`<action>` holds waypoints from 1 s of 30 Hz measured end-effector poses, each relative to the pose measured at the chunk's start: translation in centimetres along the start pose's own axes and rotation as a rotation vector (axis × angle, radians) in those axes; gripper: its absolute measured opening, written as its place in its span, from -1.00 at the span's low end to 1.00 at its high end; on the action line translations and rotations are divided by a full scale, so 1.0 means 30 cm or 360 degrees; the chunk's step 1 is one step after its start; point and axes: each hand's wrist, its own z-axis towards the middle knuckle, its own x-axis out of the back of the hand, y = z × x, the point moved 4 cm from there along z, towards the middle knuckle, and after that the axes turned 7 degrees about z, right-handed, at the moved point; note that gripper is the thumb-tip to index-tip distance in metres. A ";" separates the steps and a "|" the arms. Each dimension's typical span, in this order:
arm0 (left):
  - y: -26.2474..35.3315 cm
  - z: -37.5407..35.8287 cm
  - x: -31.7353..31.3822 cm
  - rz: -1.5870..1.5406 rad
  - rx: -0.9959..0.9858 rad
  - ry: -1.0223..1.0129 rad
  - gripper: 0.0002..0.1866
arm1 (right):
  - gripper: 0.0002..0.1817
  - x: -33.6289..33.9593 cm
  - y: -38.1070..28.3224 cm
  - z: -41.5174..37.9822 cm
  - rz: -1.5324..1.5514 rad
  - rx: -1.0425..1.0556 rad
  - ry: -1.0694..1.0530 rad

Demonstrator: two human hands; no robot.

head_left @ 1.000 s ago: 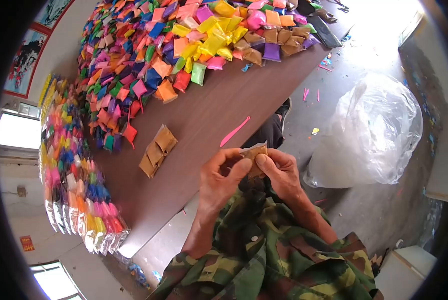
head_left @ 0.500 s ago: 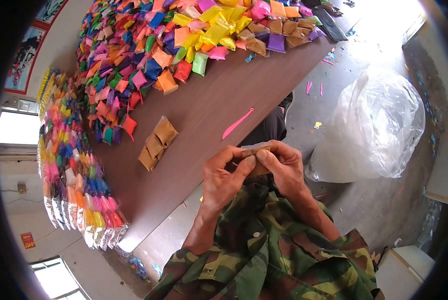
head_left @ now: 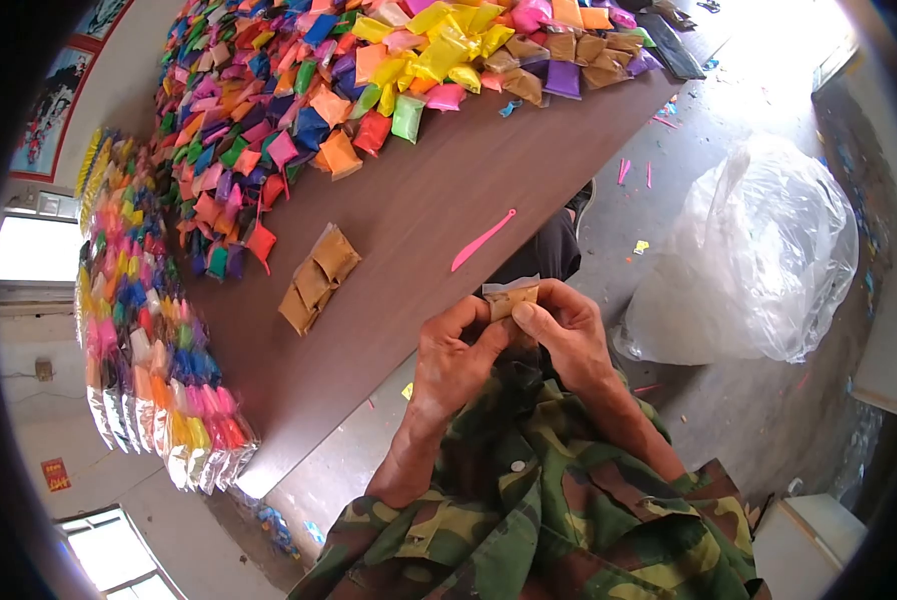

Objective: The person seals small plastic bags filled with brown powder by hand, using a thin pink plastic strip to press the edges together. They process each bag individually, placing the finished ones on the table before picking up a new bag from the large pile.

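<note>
Close to my chest, both hands pinch a small clear packet with brown filling [head_left: 511, 298]. My left hand [head_left: 453, 350] has thumb and fingers closed on its left side. My right hand [head_left: 568, 335] grips the right side, with the thumb pressed against the front. Part of the packet is hidden behind the fingers. On the table, left of my hands, lies a joined strip of brown packets [head_left: 320, 280]. A pink plastic knife-shaped tool [head_left: 483, 240] rests near the table edge, above my hands.
A large heap of colourful packets [head_left: 298, 120] covers the far part of the brown table [head_left: 388, 215]. Bundled bags of packets [head_left: 153, 340] line the left side. On the floor to the right stands a big clear plastic bag [head_left: 743, 260], with pink scraps nearby.
The brown packet in my hands now shows more of its upper face above the thumbs. My hands stay nearly in place, and the view has shifted slightly.
</note>
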 end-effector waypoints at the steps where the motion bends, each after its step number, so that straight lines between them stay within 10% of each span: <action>1: 0.002 -0.003 -0.001 -0.0029 0.0008 0.0000 -0.84 | -0.81 0.002 0.000 -0.002 0.0015 -0.0011 -0.0019; 30: -0.014 -0.024 0.011 -0.0168 0.0102 0.0190 -0.80 | -0.83 0.010 0.031 0.018 -0.0119 0.0096 -0.0075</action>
